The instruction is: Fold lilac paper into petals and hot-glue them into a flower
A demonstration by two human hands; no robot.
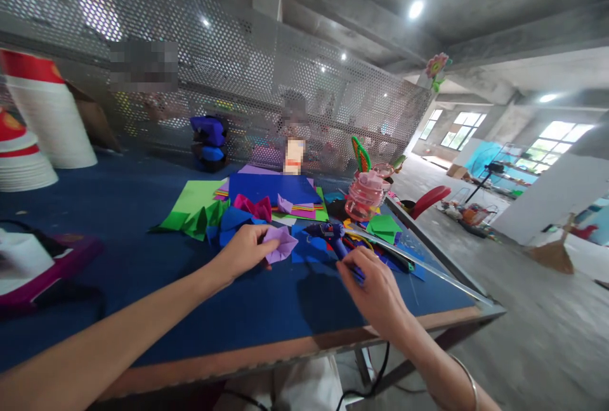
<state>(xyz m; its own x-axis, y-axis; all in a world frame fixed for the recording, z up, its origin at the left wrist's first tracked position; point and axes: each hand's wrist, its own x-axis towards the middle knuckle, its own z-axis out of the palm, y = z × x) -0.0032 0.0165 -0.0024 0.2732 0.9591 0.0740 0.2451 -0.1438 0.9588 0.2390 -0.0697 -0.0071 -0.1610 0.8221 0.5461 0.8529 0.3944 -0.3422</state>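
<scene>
Right hand (375, 290) fingers grasp the blue glue gun (333, 236) on the desk (266, 309); left hand (245, 249) fingers pinch a folded purple paper (281, 243).

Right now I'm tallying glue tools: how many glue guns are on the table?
1: the blue glue gun lies right of centre, its handle under the right hand. Others may hide under the paper sheets.

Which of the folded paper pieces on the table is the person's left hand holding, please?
The light purple folded piece, pinched by the left hand; the pink, blue and green pieces lie untouched behind it.
</scene>
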